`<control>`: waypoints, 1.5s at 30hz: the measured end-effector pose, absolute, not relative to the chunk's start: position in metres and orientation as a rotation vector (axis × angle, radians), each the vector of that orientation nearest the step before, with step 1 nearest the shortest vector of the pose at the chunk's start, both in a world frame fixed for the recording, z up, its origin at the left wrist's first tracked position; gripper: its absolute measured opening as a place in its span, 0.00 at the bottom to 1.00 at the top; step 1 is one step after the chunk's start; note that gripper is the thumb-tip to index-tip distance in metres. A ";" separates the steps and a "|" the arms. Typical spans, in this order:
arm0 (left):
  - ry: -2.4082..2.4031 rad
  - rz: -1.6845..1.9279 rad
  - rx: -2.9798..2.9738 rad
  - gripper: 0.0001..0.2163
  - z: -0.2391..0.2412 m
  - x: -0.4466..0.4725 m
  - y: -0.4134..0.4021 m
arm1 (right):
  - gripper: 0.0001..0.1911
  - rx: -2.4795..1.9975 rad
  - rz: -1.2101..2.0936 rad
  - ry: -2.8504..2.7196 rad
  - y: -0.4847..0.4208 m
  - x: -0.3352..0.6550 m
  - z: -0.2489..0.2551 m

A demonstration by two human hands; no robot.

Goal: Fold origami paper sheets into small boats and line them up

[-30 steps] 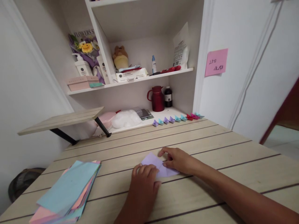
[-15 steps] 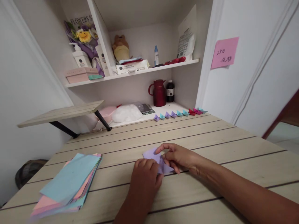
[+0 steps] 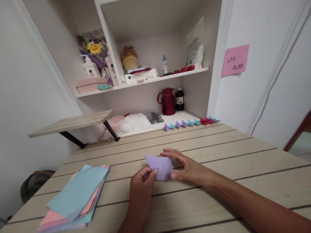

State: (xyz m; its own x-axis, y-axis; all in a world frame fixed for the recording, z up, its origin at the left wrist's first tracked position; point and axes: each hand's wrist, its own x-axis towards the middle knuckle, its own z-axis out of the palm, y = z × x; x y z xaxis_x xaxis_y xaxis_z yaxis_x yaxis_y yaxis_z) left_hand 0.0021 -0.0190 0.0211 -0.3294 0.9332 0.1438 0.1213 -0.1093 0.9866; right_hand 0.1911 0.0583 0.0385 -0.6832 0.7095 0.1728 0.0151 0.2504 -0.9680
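A folded piece of purple paper (image 3: 162,165) is held up over the middle of the wooden table (image 3: 194,207). My left hand (image 3: 143,181) pinches its lower left edge between thumb and fingers. On the other side, my right hand (image 3: 186,166) has its fingers and thumb apart around the paper's right edge; whether the thumb touches the paper I cannot tell. The paper's pointed corner sticks out to the upper left. Left of my hands lies a stack of coloured paper sheets (image 3: 75,191), a light blue one on top.
A row of several small folded paper boats (image 3: 184,124) lines the table's back edge. Behind it stand a red jug (image 3: 168,102) and a dark bottle (image 3: 179,99). A small raised shelf (image 3: 73,123) on black legs stands at the back left.
The purple paper has been lifted and turned, so a flat face now shows instead of the open folds. My right fingers have spread. The view has tilted slightly.
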 end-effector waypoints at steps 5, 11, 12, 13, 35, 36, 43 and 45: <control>1.377 1.315 1.229 0.16 0.025 0.006 -0.019 | 0.19 -0.704 1.756 -1.704 0.059 0.187 0.035; 1.763 1.084 1.524 0.21 0.031 0.006 -0.029 | 0.12 -1.028 1.387 -1.987 0.068 0.194 0.026; 1.936 1.068 1.574 0.21 0.031 0.004 -0.030 | 0.09 -1.094 1.227 -2.088 0.071 0.196 0.025; 2.095 1.057 1.635 0.22 0.030 0.002 -0.032 | 0.07 -1.134 1.114 -2.149 0.072 0.197 0.025; 1.713 0.943 2.274 0.11 0.028 0.008 -0.030 | 0.13 -0.886 1.368 -2.049 0.068 0.201 0.040; 1.713 0.892 2.290 0.11 0.029 0.010 -0.031 | 0.12 -0.899 1.318 -2.087 0.068 0.201 0.039; 2.189 0.564 2.327 0.12 0.031 -0.007 -0.032 | 0.05 -1.098 0.856 -2.374 0.069 0.199 0.033; 2.301 0.631 2.324 0.13 0.034 -0.009 -0.033 | 0.06 -1.135 0.801 -2.400 0.068 0.197 0.032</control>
